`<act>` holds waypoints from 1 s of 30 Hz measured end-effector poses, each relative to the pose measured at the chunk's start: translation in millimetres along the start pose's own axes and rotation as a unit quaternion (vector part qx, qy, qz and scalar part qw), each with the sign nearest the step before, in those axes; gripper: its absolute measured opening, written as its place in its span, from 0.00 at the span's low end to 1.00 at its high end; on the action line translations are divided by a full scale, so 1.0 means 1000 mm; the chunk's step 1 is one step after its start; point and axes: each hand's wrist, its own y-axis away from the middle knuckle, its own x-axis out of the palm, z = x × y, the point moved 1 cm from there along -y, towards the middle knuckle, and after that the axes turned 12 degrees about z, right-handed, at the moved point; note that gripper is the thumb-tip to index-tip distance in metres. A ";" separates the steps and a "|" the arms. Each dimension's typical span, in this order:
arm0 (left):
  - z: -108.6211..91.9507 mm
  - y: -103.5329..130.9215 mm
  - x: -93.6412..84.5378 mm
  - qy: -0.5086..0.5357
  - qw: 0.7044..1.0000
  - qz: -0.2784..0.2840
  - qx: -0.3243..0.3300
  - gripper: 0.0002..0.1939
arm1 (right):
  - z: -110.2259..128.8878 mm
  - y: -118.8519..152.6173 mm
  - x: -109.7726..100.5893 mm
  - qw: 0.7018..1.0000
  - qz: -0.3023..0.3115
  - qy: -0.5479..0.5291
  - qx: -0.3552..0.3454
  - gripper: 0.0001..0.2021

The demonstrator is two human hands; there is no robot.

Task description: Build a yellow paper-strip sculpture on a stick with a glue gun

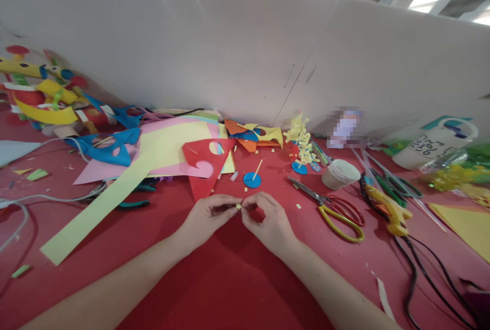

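Observation:
My left hand (209,216) and my right hand (266,220) meet at the fingertips above the red table. Between them they pinch a tiny pale yellow piece of paper (239,206), and its exact shape is too small to make out. Just beyond the fingers, a blue disc (251,180) lies flat with a thin stick (258,167) rising at a slant from it. Behind my left hand is a red paper cutout (201,166) with holes in it. To the right stands a yellow flower-like ornament (300,138) on another blue disc (299,167).
Scissors with red and yellow handles (333,212) lie right of my right hand, near a white cup (340,174). A yellow glue gun (394,212) trails black cable. Coloured sheets and a long yellow strip (103,212) spread leftward over pliers (132,203). A white wall (229,39) rises behind.

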 end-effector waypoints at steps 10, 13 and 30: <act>-0.001 -0.002 0.001 0.073 0.997 0.015 -0.026 0.09 | -0.001 -0.001 -0.002 0.999 -0.004 -0.012 0.037 0.06; -0.003 -0.001 -0.001 0.084 0.996 0.011 -0.024 0.07 | -0.003 0.000 -0.002 0.996 0.013 -0.055 0.069 0.05; -0.004 0.000 0.000 0.005 1.000 -0.006 -0.022 0.06 | -0.009 -0.001 -0.001 0.987 0.055 -0.125 0.089 0.03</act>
